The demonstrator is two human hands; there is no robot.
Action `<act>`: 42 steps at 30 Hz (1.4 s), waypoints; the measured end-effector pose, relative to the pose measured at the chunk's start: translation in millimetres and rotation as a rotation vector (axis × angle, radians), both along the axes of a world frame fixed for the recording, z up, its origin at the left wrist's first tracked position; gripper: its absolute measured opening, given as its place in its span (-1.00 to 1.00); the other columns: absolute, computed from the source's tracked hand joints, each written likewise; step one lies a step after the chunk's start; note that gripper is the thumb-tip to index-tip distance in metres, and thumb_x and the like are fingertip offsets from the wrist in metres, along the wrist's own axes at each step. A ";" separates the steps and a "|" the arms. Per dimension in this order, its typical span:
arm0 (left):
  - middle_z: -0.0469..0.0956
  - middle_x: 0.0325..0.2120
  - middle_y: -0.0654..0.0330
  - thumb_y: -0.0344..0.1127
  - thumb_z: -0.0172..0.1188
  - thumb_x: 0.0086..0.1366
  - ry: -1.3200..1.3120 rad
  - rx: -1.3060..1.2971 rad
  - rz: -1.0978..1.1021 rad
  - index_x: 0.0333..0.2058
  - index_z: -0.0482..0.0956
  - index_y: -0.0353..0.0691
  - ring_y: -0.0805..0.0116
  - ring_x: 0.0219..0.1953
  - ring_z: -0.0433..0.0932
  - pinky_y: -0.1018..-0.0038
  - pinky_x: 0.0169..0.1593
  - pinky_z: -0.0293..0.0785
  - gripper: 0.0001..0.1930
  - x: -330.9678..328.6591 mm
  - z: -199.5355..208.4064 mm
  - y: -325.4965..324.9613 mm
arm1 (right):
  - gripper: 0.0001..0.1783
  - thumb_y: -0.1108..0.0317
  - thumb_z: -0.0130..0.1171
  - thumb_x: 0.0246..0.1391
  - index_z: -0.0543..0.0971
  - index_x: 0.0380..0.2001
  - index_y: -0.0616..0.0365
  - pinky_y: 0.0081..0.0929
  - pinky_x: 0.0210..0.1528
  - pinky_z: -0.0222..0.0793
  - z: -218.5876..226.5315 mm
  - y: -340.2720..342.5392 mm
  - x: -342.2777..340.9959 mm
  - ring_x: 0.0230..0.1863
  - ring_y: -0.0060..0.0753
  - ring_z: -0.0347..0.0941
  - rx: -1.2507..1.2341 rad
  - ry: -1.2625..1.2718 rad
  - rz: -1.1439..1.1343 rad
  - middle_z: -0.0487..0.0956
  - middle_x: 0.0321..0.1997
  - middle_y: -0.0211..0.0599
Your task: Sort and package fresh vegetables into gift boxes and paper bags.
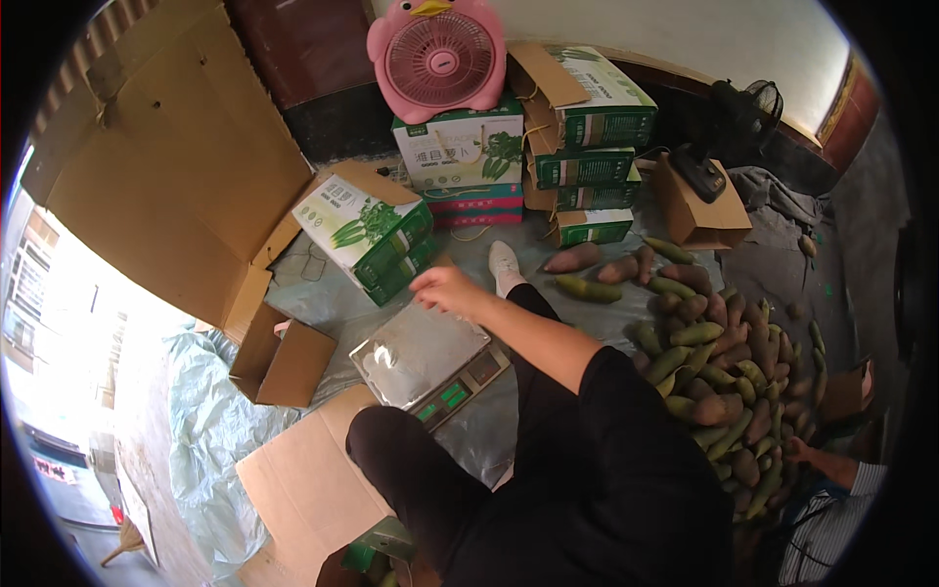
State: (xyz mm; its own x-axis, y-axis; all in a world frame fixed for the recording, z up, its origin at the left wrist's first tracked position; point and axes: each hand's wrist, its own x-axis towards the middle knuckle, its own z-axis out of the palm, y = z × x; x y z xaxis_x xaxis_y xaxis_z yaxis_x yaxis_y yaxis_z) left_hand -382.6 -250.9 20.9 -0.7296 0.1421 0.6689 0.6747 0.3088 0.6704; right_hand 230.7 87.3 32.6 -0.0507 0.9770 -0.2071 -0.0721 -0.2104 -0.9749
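My right hand reaches out over the far edge of a digital platform scale, beside the near right corner of a green and white carton. Its fingers are curled together; anything between them is too small to make out. The scale has a flat metal plate, which looks bare, and a green-lit display on its near side. The carton, printed with green radishes, lies with a brown cardboard flap at its far side. My left hand does not show. My left knee bends close to the scale's near left corner.
At right lies a pile of green radishes and sweet potatoes, with another person's hand beside it. Behind stand stacked cartons, a pink fan and a black fan. Opened cardboard and plastic sheeting lie left.
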 end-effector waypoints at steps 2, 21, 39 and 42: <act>0.52 -0.25 0.08 -0.37 -0.04 0.30 -0.178 0.058 -0.366 -0.16 0.48 -0.38 0.22 -0.14 0.44 0.39 0.04 0.29 -0.77 46.3 44.1 50.7 | -0.71 0.42 0.16 -0.09 0.54 -0.21 0.20 -0.62 -0.57 0.31 -12.3 4.2 42.8 -0.50 -0.58 0.46 0.019 0.006 -0.136 0.57 -0.42 -0.34; 0.51 -0.17 0.08 -0.30 0.28 0.00 0.350 -1.216 -1.391 -0.18 0.58 -0.13 0.05 -0.03 0.42 0.22 0.06 0.28 -0.67 371.0 28.3 298.4 | -0.22 0.20 0.30 -0.14 0.22 0.18 0.00 0.07 0.09 0.14 110.2 108.6 273.0 0.29 -0.04 -0.01 0.179 -1.391 -0.935 0.06 0.31 -0.15; 0.52 -0.20 0.07 -0.33 0.26 0.01 0.123 -1.214 -1.435 -0.18 0.57 -0.18 0.07 -0.09 0.47 0.23 0.02 0.31 -0.67 373.2 23.3 309.4 | -0.57 0.35 -0.03 0.07 0.40 0.06 -0.10 -0.15 0.10 0.30 116.0 78.8 392.2 0.22 -0.08 0.19 0.057 -1.547 -1.147 0.37 0.15 -0.34; 0.52 -0.19 0.06 -0.31 0.25 0.02 0.123 -1.239 -1.443 -0.18 0.57 -0.17 0.07 -0.09 0.47 0.22 0.01 0.33 -0.68 373.2 24.7 303.7 | -0.65 0.25 0.01 0.10 0.50 -0.02 -0.19 -0.19 0.00 0.35 130.9 31.8 405.6 0.06 -0.07 0.37 0.152 -1.359 -1.233 0.51 0.01 -0.30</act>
